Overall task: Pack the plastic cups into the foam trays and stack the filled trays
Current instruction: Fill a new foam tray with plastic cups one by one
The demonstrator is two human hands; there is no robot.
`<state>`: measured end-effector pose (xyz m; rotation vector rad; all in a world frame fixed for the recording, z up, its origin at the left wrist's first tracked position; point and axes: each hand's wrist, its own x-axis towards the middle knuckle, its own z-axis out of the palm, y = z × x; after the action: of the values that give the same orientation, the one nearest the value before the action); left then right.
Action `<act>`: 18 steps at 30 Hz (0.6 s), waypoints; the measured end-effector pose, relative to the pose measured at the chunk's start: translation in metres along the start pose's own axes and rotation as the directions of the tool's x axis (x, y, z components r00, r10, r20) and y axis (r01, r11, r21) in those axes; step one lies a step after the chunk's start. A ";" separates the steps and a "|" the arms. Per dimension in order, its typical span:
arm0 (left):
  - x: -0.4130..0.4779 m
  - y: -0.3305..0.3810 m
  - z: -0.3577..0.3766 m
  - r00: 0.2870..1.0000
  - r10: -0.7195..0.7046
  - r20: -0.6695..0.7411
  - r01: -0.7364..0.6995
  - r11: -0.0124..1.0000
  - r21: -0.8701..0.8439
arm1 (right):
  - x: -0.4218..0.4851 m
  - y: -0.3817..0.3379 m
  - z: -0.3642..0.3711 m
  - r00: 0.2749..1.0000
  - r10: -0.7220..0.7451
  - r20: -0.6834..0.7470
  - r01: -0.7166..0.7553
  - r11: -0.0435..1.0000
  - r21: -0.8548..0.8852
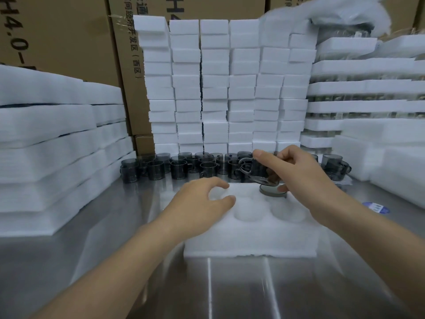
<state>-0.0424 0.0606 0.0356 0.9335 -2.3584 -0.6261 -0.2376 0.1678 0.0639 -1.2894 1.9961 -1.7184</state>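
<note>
Head view: the right hand [299, 171] pinches a smoky grey cup [259, 171] between thumb and curled fingers, tilted, its handle pointing toward the left hand. Directly under it, at the right fingertips, a seated cup [272, 192] already fills the far pocket of the foam tray [253, 238]. The left hand [200, 201] rests on the tray's far left part, fingers loosely curved and holding nothing, thumb and forefinger apart over an empty pocket. More empty pockets lie between the two wrists. Loose cups [179, 168] stand in rows just beyond both hands on the steel table [138, 272]; filled trays [356, 104] are stacked beyond the right hand.

The risks, as I judge them: the cup hangs over an occupied pocket, so lowering it straight down would knock plastic on plastic. Going in tilted, its rim or handle could catch the soft foam and tear the pocket's edge. If the left hand lifts, the light tray may slide on the slick steel
</note>
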 end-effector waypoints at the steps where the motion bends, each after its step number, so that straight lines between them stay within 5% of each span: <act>1: 0.000 0.001 0.000 1.000 0.006 -0.007 -0.006 1.000 0.021 | 0.000 0.000 0.000 1.000 -0.002 -0.006 0.002 1.000 -0.011; 18: -0.006 0.009 -0.013 0.998 -0.038 0.045 0.028 0.975 0.218 | 0.001 0.004 -0.005 0.991 -0.118 -0.062 0.108 0.984 -0.138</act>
<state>-0.0349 0.0676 0.0494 1.0642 -2.4968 -0.4124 -0.2436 0.1703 0.0627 -1.4305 2.1498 -1.7264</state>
